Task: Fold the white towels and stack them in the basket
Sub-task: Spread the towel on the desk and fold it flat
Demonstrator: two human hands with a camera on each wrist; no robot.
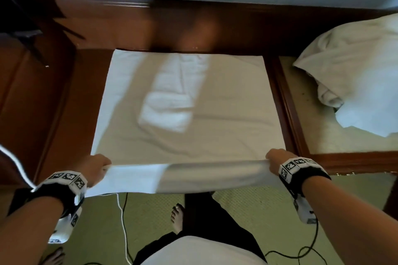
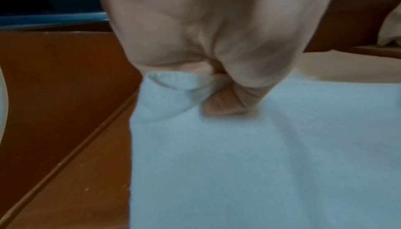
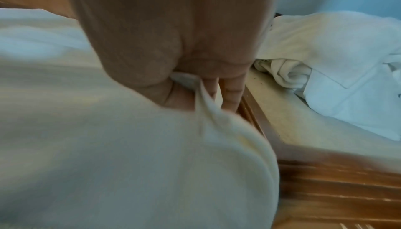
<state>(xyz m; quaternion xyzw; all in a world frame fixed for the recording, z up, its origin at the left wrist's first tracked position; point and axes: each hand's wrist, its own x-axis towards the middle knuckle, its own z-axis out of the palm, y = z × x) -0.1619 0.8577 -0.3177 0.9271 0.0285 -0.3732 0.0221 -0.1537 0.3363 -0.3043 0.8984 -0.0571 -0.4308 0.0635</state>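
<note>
Each grip is clamped on a near corner of the towel (image 1: 187, 101): left hand (image 1: 94, 168), right hand (image 1: 277, 160). The towel lies spread on the worktop (image 1: 64, 97). An uneven lift could skew the fold.

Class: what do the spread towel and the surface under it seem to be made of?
Towel: soft woven cloth, probably cotton; it creases and droops at the edge both hands grip. Surface: reddish-brown wood, apparently varnished; its far part shows a glossy sheen.
</note>
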